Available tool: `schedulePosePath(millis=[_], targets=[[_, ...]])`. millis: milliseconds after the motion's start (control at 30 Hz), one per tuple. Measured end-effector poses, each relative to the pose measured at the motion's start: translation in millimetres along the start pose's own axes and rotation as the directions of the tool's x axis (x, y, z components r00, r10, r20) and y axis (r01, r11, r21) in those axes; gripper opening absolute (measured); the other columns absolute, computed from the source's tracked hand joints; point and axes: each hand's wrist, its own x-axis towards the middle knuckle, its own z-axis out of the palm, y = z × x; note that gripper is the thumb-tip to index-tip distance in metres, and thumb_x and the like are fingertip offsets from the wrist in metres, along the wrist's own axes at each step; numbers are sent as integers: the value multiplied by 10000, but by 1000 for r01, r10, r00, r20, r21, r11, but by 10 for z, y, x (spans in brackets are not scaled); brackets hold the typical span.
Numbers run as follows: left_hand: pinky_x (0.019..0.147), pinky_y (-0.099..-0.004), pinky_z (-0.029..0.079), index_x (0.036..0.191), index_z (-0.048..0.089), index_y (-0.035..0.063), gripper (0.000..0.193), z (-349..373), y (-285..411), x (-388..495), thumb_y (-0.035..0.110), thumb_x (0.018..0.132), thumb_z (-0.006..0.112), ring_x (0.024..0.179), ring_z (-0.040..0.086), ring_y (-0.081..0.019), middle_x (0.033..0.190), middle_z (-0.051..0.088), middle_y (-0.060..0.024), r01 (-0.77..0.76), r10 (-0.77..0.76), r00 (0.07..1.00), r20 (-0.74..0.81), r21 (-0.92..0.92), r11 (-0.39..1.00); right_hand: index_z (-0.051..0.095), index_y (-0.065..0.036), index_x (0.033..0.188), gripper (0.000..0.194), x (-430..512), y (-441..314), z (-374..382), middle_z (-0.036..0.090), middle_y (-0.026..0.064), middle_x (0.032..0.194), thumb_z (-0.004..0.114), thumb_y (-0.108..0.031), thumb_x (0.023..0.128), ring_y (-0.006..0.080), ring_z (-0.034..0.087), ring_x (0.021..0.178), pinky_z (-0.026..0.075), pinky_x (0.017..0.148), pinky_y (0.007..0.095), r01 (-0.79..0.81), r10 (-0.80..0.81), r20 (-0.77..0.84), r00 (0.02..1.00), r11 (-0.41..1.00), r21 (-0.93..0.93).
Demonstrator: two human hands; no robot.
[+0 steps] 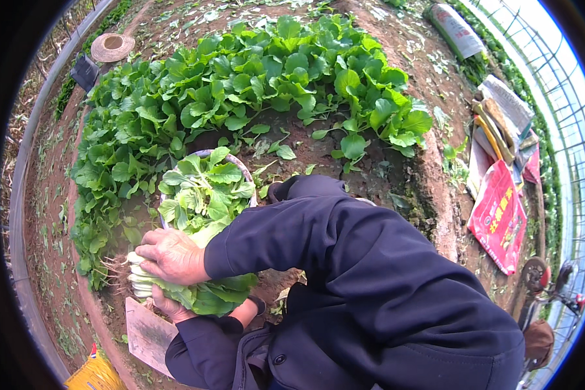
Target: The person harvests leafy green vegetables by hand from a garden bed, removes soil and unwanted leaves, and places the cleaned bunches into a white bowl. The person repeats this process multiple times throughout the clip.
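Both hands grip a bundle of leafy greens [214,295] with thick pale stalks and stringy roots pointing left. My right hand [173,256] lies across the top of the stalks, back of the hand up. From below, my left hand [168,306] holds the same bundle, its palm and some fingers hidden by the leaves. Just beyond my right hand stands a round basin [247,175] with a pale rim, filled with cut or pulled greens [217,187]. Dark sleeves cover both arms.
A dense bed of growing greens [273,73] curves around ahead. A flat board [148,331] lies below the hands, a yellow bag [95,373] at lower left. A straw-coloured ring [112,47] lies at upper left. On the right are a red printed sack [499,217] and a filled white sack [456,31].
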Motion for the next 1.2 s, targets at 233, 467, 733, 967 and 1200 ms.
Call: schedulePosePath(millis=[233, 467, 733, 967, 1200], targets=[[1147, -439, 294, 1518, 263, 140, 860, -11, -182, 124, 510, 823, 609, 1367, 364, -274, 1497, 348, -97, 51, -50, 999, -16, 74, 996, 659, -9, 1001, 419, 60, -23, -565, 649, 205, 953, 629, -395, 840, 370, 634, 943, 501, 823, 461, -206, 201, 70, 977, 975, 88], [1054, -418, 399, 1442, 334, 88, 863, 285, -288, 271, 343, 742, 769, 1162, 510, -260, 1251, 498, -95, 105, -110, 961, 252, 35, 994, 747, -54, 824, 421, 224, 1393, -2352, 706, 143, 771, 599, -448, 850, 312, 684, 780, 531, 744, 425, -346, 469, 266, 842, 849, -400], [1064, -405, 354, 1425, 332, 69, 839, -70, -315, 312, 358, 761, 754, 1145, 504, -248, 1235, 520, -93, 171, -188, 957, 221, 96, 981, 735, -141, 1111, 297, -2555, 3246, -3545, 703, 70, 1131, 586, -221, 868, 254, 684, 1018, 525, 820, 478, -481, 885, -462, -45, -425, -767], [1041, -412, 357, 1446, 283, 45, 872, -350, -272, 450, 350, 796, 779, 1147, 490, -253, 1227, 505, -109, 178, -203, 970, 132, 177, 968, 666, -104, 1177, 359, -3158, 3929, -3891, 623, 133, 1184, 540, -243, 871, 316, 511, 1191, 372, 996, 448, 88, 856, -176, 487, -249, -965], [1118, -473, 334, 1489, 229, 104, 802, -402, -159, 751, 327, 871, 689, 1153, 501, -290, 1323, 477, -136, 277, -369, 849, 377, 276, 920, 610, -69, 1284, 405, -3085, 4259, -4287, 595, 136, 1285, 451, -240, 953, 352, 517, 1218, 308, 1018, 625, 379, 819, -484, 308, -572, -728]])
